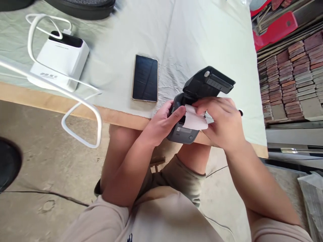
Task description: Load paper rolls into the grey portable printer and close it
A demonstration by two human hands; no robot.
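A dark grey portable label printer (185,137) is tilted at the table's front edge, its hinged lid (209,80) standing open. My left hand (165,122) grips the printer's left side, with the thumb lying over the opening beside the paper. White paper (195,121) comes out of the compartment and hangs over the front of the printer. My right hand (222,119) is bent over the compartment from the right, its fingers closed on the paper. The fingertips inside the compartment are partly hidden.
A black-screened phone (145,79) lies on the pale tablecloth (196,30). To the left stands a white power bank (60,62) with a looped white cable (98,127) hanging over the wooden edge. Stacked bricks (290,80) and a red plastic piece (277,30) are beyond the table's right side.
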